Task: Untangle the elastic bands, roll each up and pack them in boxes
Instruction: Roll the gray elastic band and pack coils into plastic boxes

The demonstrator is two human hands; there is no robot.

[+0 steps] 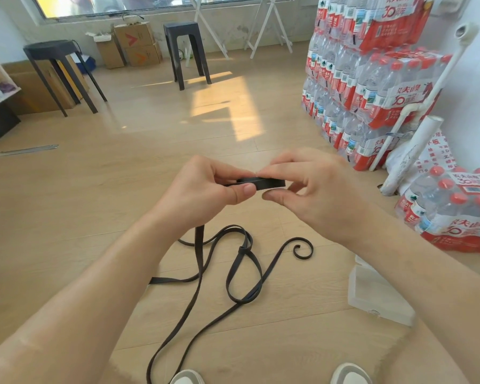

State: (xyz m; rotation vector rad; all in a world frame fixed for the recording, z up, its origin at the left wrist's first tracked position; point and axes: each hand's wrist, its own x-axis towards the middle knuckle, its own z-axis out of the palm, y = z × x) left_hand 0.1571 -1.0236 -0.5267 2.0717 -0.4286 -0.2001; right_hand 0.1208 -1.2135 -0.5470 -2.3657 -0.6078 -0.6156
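A flat roll of black elastic band (270, 183) is held above the floor between both hands. My left hand (205, 187) pinches its left side with thumb and fingers. My right hand (308, 184) pinches its right side, thumb underneath. From under my left hand the loose band (199, 253) hangs down to the wooden floor. There it lies in loops with a knot (244, 249) and a curled free end (302, 249). A clear plastic box (377, 296) lies on the floor at the lower right, partly behind my right forearm.
Stacked packs of bottled water (372, 79) fill the right side, with one pack (455, 209) near the box and white tubes (410, 156) leaning by them. Two dark stools (64, 76) (186, 51) and cardboard boxes (135, 45) stand at the back. My shoes (187, 376) show at the bottom edge.
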